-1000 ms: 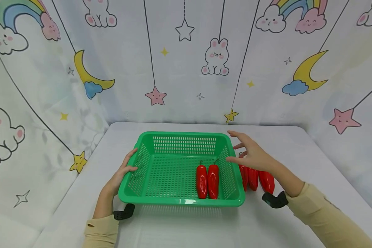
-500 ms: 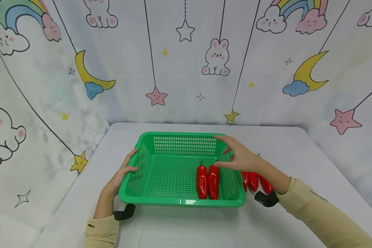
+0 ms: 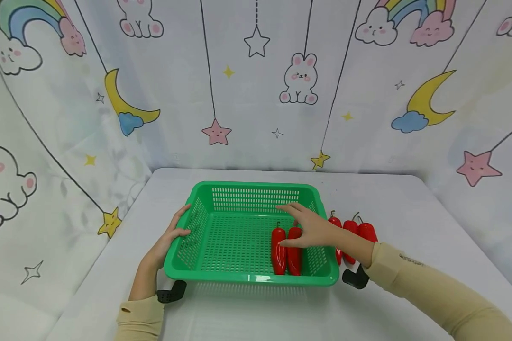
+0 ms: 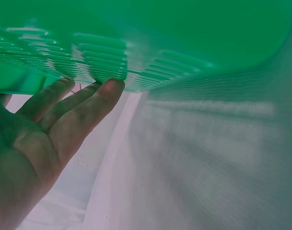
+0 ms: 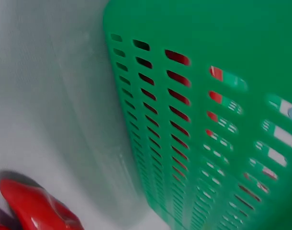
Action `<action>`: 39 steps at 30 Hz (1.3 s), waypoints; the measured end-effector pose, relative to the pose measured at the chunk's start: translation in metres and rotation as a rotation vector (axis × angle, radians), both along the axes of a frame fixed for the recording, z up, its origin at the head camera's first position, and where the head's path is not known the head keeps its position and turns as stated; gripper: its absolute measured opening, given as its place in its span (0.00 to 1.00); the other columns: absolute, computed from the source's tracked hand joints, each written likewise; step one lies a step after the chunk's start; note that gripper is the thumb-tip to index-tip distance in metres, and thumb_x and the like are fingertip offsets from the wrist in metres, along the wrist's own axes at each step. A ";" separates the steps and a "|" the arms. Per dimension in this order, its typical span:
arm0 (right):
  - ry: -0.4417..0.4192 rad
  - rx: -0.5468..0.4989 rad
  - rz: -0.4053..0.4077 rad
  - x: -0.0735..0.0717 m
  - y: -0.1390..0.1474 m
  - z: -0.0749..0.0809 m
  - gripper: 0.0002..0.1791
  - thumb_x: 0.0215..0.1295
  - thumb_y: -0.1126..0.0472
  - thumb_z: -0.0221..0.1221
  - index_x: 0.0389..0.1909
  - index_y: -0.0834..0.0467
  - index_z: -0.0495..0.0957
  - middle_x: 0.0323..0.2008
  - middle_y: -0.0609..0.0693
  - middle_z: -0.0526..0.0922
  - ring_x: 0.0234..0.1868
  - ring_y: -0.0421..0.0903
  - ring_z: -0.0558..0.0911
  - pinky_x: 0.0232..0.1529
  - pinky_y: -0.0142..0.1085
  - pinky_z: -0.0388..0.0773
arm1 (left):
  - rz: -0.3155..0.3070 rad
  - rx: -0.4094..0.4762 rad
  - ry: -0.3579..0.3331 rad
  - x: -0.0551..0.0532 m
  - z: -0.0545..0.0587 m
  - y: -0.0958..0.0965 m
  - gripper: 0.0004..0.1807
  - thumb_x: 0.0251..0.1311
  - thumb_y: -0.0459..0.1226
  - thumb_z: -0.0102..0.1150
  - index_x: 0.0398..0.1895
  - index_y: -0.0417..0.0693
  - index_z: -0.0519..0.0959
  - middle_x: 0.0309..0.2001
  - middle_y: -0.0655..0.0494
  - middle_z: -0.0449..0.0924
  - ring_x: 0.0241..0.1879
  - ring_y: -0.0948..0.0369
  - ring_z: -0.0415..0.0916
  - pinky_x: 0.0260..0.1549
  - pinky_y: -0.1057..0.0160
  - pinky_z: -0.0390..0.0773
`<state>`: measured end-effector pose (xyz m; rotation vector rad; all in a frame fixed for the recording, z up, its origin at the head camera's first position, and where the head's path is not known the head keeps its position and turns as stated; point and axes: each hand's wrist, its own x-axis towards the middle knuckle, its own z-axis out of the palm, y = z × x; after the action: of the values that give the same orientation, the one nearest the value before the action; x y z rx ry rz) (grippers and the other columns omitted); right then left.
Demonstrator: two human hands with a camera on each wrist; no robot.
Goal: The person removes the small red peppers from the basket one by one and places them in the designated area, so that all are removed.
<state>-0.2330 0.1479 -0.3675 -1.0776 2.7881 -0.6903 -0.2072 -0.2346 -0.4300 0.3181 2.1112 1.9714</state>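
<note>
A green plastic basket point(image 3: 247, 279) with slotted walls sits on the white table. Two red chili peppers lie side by side at its right end: the left pepper point(image 3: 278, 253) and the right pepper point(image 3: 294, 260). At the left rim, my left hand point(image 3: 162, 246) holds the basket, thumb and a finger over the edge; in the left wrist view its other fingers point(image 4: 84, 117) touch the slotted outer wall. My right hand point(image 3: 309, 229) reaches over the right rim, thumb and fingers apart above the right pepper, partly hiding it. Contact with that pepper cannot be told.
Three more red peppers point(image 3: 367, 231) lie on the table point(image 3: 409, 208) just right of the basket, partly behind the right forearm. One pepper point(image 5: 38, 206) shows in the right wrist view. A printed curtain point(image 3: 256, 94) hangs behind the table.
My right hand has moved left and down, from beyond the basket's right rim to over the right pepper inside. The left hand and the basket have stayed in place.
</note>
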 end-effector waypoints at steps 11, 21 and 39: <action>-0.021 0.078 0.035 0.000 -0.011 -0.017 0.46 0.47 0.41 0.63 0.65 0.56 0.60 0.59 0.55 0.65 0.55 0.51 0.68 0.42 0.47 0.75 | -0.010 0.005 -0.005 -0.003 0.000 0.002 0.37 0.60 0.36 0.37 0.72 0.65 0.39 0.70 0.50 0.30 0.64 0.43 0.42 0.45 0.53 0.65; 0.014 0.182 0.063 -0.002 -0.019 -0.028 0.46 0.47 0.39 0.62 0.66 0.57 0.60 0.59 0.55 0.66 0.52 0.50 0.71 0.43 0.46 0.75 | -0.009 0.016 -0.021 -0.002 0.000 0.003 0.37 0.60 0.36 0.37 0.72 0.64 0.39 0.70 0.49 0.30 0.64 0.43 0.42 0.46 0.52 0.65; 0.048 0.396 0.086 0.000 -0.033 -0.045 0.46 0.46 0.32 0.59 0.64 0.52 0.63 0.56 0.50 0.66 0.43 0.45 0.73 0.38 0.38 0.74 | 0.016 -0.020 -0.016 0.000 0.001 0.001 0.37 0.61 0.36 0.38 0.72 0.64 0.39 0.71 0.51 0.29 0.65 0.45 0.40 0.49 0.49 0.62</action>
<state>-0.2329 0.1145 -0.4122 -1.1306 2.7290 -0.0936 -0.2070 -0.2331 -0.4291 0.2812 2.1288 1.9531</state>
